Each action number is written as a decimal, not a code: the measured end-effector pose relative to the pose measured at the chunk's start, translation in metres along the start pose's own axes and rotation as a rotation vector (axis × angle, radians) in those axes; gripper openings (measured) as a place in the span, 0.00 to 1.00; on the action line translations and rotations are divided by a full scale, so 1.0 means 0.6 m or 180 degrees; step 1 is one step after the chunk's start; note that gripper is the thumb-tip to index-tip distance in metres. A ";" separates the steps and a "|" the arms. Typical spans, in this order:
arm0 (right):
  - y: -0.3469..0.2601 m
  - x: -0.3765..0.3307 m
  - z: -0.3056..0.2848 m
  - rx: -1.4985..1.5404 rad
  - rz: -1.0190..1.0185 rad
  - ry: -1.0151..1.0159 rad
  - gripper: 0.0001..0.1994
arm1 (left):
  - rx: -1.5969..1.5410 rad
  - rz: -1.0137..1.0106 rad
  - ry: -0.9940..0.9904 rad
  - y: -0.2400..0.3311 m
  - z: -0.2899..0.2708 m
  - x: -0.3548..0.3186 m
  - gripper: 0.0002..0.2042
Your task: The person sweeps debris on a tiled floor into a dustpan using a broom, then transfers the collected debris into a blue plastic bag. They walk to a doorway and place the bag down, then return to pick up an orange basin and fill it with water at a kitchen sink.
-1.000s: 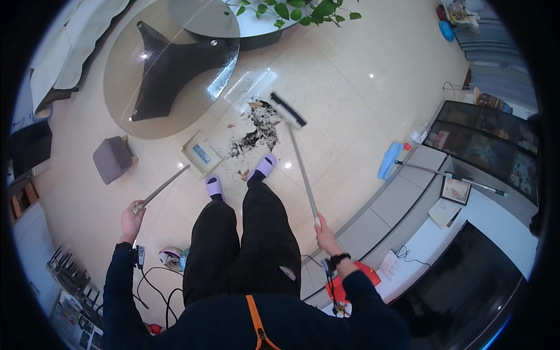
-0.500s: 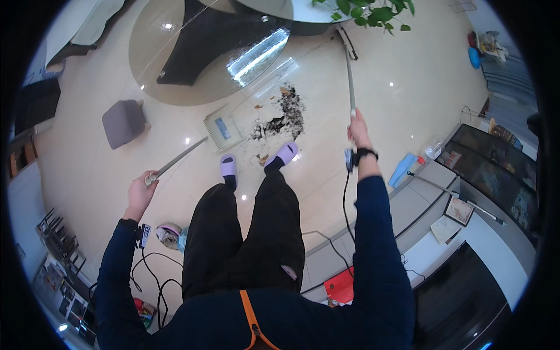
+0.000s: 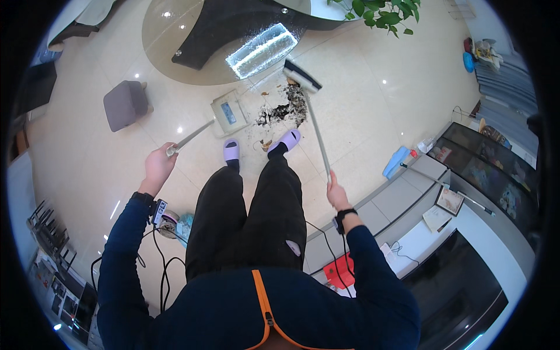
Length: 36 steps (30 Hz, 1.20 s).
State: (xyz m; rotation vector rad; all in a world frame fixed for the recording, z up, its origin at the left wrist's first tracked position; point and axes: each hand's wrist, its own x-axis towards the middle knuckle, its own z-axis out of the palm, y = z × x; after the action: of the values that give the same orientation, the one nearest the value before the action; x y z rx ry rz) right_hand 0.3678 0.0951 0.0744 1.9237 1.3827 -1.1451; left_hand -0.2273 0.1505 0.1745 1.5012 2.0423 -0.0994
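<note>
My left hand [image 3: 159,165] is closed round the end of the handle of a pale long-handled dustpan [image 3: 220,123], whose pan lies on the tiled floor just left of a dark dirt pile [image 3: 282,111]. In my right hand [image 3: 336,194] is the pole of a broom [image 3: 302,76]. The broom's head, with a dark bristle edge, is at the far edge of the pile, near the glass table. Black crumbs and a few brown dry leaves [image 3: 266,144] lie in front of my lilac slippers [image 3: 231,150].
A glass-topped table [image 3: 169,58] stands ahead, with a leafy plant [image 3: 388,16] at its right. A grey stool [image 3: 125,109] is to the left. On the right runs a low cabinet [image 3: 382,204]. Black cables [image 3: 166,274] hang from both wrists.
The broom head has swung from the far right by the table to the pile's far edge. My right hand has come down and closer. The left hand has shifted slightly right with the dustpan.
</note>
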 end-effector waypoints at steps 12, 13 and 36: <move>0.097 -0.298 0.093 0.0771 -0.0055 0.0700 0.25 | 0.0004 0.0129 -0.0034 -0.002 -0.018 0.016 0.11; 0.094 -0.299 0.103 0.1057 0.0164 0.0715 0.24 | 0.0004 0.0168 -0.0055 0.000 -0.020 0.022 0.11; 0.023 -0.371 0.265 0.1523 0.0865 0.0747 0.26 | 0.0616 0.0815 -0.0197 0.078 -0.032 0.026 0.10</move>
State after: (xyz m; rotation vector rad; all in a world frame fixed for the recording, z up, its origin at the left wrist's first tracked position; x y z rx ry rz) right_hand 0.2979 -0.1476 0.1807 2.5611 0.9649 -1.2220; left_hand -0.1964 0.1880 0.1956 1.8421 1.8172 -0.2437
